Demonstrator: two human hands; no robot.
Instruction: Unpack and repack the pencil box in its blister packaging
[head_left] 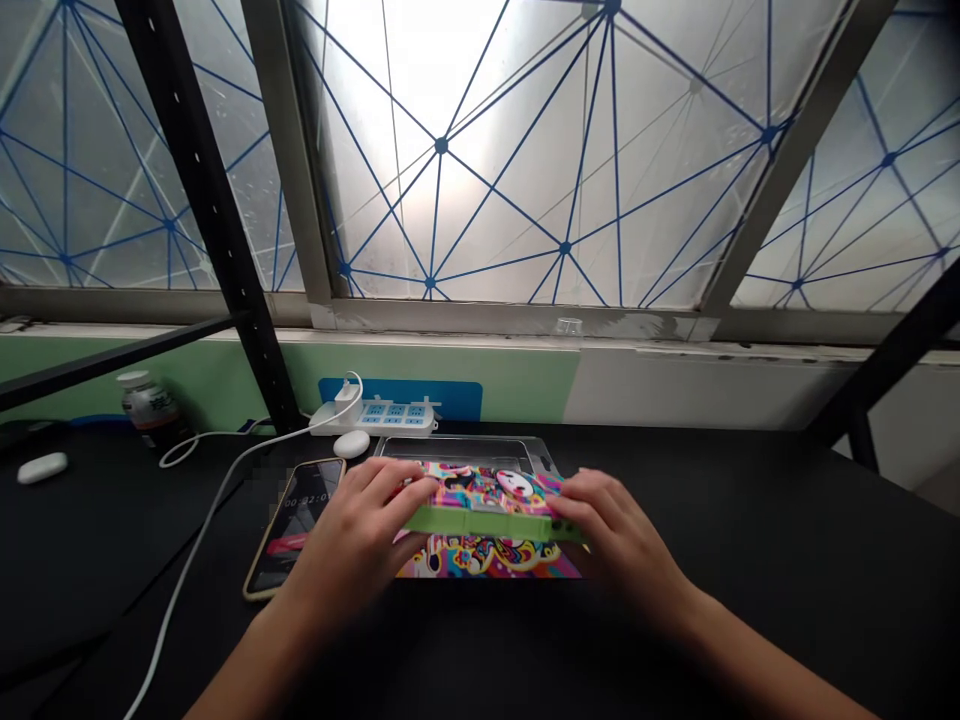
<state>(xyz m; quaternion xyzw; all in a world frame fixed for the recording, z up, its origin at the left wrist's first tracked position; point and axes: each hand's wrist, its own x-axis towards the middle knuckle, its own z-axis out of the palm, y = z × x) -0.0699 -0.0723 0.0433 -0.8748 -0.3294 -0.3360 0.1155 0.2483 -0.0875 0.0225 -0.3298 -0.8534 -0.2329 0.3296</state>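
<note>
Both forearms reach forward, palms down. The left hand (360, 535) and right hand (619, 540) each clasp one end of a flat, green-edged colourful case (487, 505), held between them. Just beneath lies a glossy printed card (487, 560). A phone (296, 520) lies beside the left hand, and a clear plastic tray (465, 448) lies beyond the fingers.

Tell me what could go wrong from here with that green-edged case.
The green-edged case is held at its ends by the left hand and right hand; it may slip or flex.
The left hand lies close beside the phone and could nudge it.
The white cable near that arm might snag.
</note>
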